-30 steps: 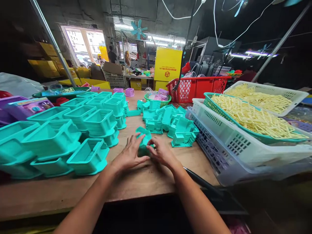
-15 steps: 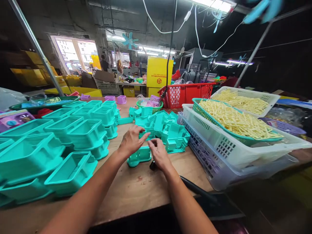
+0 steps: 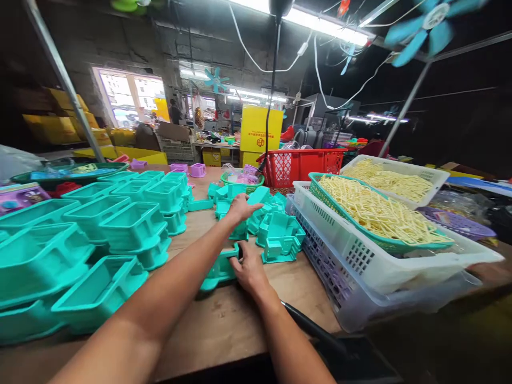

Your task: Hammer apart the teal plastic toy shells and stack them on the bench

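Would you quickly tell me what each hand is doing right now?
Left hand: open, reaching onto the pile of teal parts.
Right hand: resting against a teal housing; grip unclear.

stacked tubs (image 3: 132, 224) left, baskets (image 3: 360, 256) right, table (image 3: 240, 325)

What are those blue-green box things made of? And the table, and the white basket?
The teal shells look like molded plastic: one even colour, smooth, slightly shiny, thin walls. The table seems to be wood or plywood: brown, matte, with stains. The white basket looks like plastic too, with a moulded grid of holes. The right hand rests on one teal piece.
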The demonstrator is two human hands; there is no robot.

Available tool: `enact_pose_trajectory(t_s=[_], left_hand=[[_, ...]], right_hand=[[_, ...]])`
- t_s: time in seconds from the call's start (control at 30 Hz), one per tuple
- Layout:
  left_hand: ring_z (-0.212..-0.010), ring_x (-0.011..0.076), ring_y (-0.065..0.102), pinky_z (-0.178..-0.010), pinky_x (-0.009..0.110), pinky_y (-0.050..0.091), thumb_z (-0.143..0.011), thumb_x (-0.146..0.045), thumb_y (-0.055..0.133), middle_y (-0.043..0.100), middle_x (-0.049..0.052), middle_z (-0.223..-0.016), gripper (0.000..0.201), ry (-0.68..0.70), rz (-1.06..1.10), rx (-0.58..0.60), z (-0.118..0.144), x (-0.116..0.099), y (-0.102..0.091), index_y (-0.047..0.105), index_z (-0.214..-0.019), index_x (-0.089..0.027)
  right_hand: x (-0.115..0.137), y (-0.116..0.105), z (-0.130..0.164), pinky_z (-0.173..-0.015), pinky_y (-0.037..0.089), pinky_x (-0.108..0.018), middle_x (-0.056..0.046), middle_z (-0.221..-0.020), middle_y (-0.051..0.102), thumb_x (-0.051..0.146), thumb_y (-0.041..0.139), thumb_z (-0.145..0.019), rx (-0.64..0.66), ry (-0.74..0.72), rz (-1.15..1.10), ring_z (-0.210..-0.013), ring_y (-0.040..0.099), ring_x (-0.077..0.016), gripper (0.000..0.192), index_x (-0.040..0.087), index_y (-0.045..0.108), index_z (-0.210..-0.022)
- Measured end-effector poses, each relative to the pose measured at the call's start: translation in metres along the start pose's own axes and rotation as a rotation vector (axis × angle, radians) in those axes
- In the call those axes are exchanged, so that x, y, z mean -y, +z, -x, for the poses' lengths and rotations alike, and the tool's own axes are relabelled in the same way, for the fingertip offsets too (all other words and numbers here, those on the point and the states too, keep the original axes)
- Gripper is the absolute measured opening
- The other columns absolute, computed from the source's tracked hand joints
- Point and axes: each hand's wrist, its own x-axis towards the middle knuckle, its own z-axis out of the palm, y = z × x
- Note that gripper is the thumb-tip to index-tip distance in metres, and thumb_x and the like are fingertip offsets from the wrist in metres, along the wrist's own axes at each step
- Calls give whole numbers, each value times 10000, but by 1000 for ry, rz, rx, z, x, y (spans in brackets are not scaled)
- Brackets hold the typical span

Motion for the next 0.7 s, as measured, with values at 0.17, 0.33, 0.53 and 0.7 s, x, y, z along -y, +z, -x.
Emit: enact_pose_trajectory(t_s=[0.17,0.33,0.53,0.7], left_hand=[[-1080,264,574,-931,396,472,-809,-340,677,629,89,-1109,342,392,36,-346,88,42,-70,560,-1087,-179],[-1084,274,562,-979,439,451,-838,-188,588,614,90,-1099,290,413,-133,-398,174,108,-90,519,-1119,-208],[-1281,325,467,-1098,468,380,-771,-39,448,504,188,-1341,532,267,-363,-182,204,157,-68,484,-1296,-120],[-1367,361,395,-1122,521,334,-822,-171,423,443,256,-1424,640,136,-301,6,199,148,-70,342,-1440,-26]], right_hand=[[-1,-4,1,-620,377,-262,10,-695,570,285,539,-812,68,3,-46,-652,520,-163,190,198,617,-962],[-8,-12,-6,-598,370,-259,-2,-699,589,438,601,-823,294,4,-3,-658,531,-161,268,174,645,-816],[-1,-44,-8,-792,460,-339,-139,-1044,680,530,639,-841,201,157,286,-926,636,-257,550,126,634,-1214],[2,-67,41,-954,452,-406,-149,-1216,617,562,575,-893,17,-45,423,-1130,577,-287,584,175,549,-1330]])
